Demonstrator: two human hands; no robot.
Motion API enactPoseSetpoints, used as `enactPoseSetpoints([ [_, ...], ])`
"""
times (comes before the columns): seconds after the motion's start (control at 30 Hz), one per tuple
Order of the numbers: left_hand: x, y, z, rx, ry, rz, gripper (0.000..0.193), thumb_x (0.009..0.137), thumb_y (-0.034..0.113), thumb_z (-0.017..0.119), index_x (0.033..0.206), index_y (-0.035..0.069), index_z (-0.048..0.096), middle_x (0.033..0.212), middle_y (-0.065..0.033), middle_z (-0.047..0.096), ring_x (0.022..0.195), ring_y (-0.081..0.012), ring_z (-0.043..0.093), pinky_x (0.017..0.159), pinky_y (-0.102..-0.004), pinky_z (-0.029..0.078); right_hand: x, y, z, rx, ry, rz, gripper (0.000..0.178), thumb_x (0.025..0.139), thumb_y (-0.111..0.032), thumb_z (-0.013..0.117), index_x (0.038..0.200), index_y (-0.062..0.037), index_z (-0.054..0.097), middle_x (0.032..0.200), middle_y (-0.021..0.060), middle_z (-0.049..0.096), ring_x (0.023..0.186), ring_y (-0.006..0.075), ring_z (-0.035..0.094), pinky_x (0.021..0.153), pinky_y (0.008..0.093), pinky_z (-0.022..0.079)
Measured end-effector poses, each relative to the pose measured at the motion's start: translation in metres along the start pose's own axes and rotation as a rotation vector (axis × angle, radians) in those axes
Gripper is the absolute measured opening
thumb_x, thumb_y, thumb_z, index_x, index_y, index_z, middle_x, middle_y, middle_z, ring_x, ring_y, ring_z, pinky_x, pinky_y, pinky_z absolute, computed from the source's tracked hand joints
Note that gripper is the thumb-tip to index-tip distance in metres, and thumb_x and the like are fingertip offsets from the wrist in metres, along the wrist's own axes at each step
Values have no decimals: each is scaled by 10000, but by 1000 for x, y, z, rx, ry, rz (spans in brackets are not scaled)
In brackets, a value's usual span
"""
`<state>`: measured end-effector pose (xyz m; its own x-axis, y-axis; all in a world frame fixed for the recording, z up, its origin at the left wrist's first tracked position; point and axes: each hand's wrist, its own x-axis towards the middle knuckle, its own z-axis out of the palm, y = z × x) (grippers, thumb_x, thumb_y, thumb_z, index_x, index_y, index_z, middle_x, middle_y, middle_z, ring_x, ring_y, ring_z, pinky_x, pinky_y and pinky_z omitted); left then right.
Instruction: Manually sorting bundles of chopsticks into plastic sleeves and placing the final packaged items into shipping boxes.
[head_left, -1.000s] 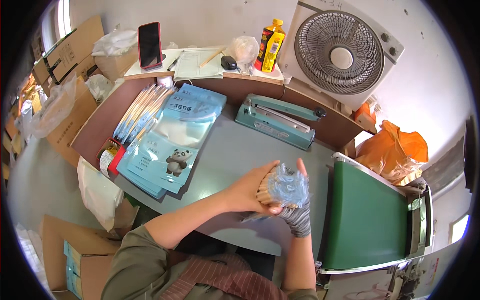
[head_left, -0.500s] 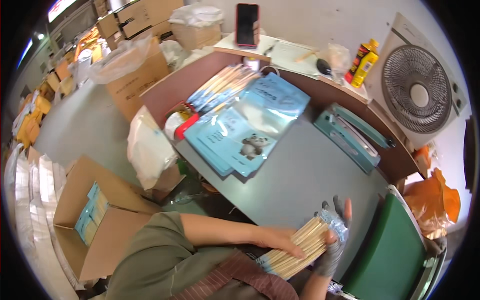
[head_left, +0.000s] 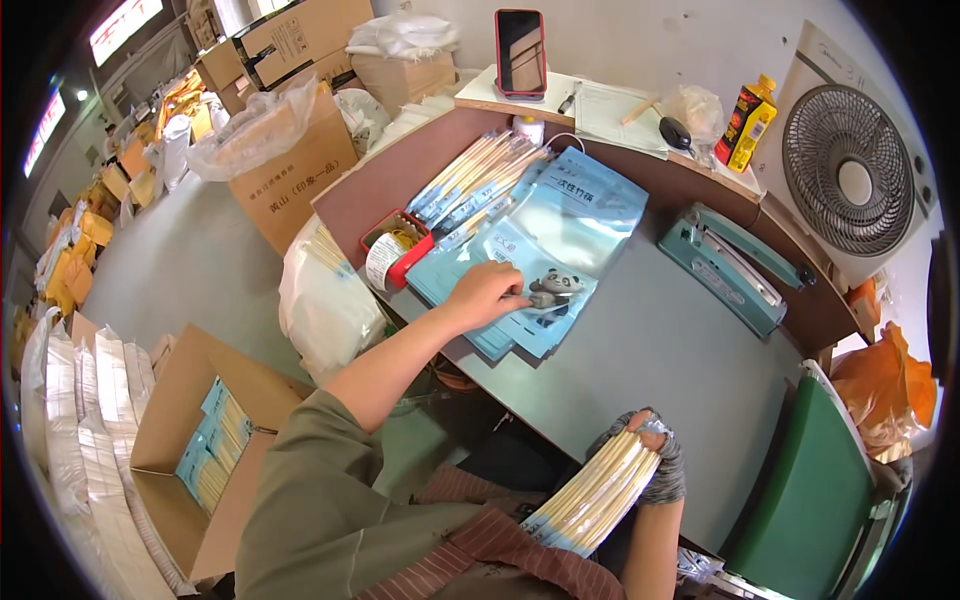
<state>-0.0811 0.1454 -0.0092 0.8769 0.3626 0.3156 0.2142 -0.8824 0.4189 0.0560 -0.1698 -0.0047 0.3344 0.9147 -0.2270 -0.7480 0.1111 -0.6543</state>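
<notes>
Left hand (head_left: 488, 297) has moved from the pale, blue-ended sticks (head_left: 597, 492) to pinching a glossy blue bag (head_left: 556, 288); right hand (head_left: 652, 455) grips the sticks.

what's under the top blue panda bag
More blue bags show past its lower left edge, on the grey desk. The top bag covers most of them, and the left hand hides part of it, so I can't count them.

1 open lane: gray tabletop (head_left: 620, 320) between blue pouches (head_left: 560, 240) and teal sealer (head_left: 722, 268). Brown panel (head_left: 668, 185) closes far side; green belt (head_left: 800, 485) bounds right. Left hand (head_left: 487, 298) obstructs pouches; right hand (head_left: 655, 455) plus stick bundle (head_left: 598, 495), near edge.
</notes>
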Motion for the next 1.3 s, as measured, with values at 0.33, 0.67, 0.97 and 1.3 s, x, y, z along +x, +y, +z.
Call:
enactPoseSetpoints([
  [0.33,44,5,-56,38,-384,-57,190,798,39,455,972,14,528,872,-189,569,836,-368,556,728,-418,444,-21,-13,-8,-105,-9,-64,249,679,-158,616,849,9,544,753,184,578,657,294,591,601,394,515],
  [0.67,58,20,-34,-44,-16,173,128,755,51,545,837,27,450,922,-141,501,843,-334,502,711,-409,414,-75,-15,-22,-86,31,-182,245,681,-182,596,856,-24,529,727,154,543,651,296,566,608,416,521],
  [0.97,34,0,-1,220,120,-6,214,758,19,524,967,65,532,857,-129,569,833,-337,559,692,-417,437,-106,-10,-36,-55,62,-244,261,680,-201,608,862,-30,532,721,160,539,646,293,565,600,413,521],
  [1.3,11,175,89,-133,-258,313,433,694,-8,539,1122,48,510,945,-154,543,882,-324,542,755,-380,442,-107,-16,5,-206,63,-308,297,638,-202,620,839,-3,533,790,197,582,701,311,596,638,382,510],
])
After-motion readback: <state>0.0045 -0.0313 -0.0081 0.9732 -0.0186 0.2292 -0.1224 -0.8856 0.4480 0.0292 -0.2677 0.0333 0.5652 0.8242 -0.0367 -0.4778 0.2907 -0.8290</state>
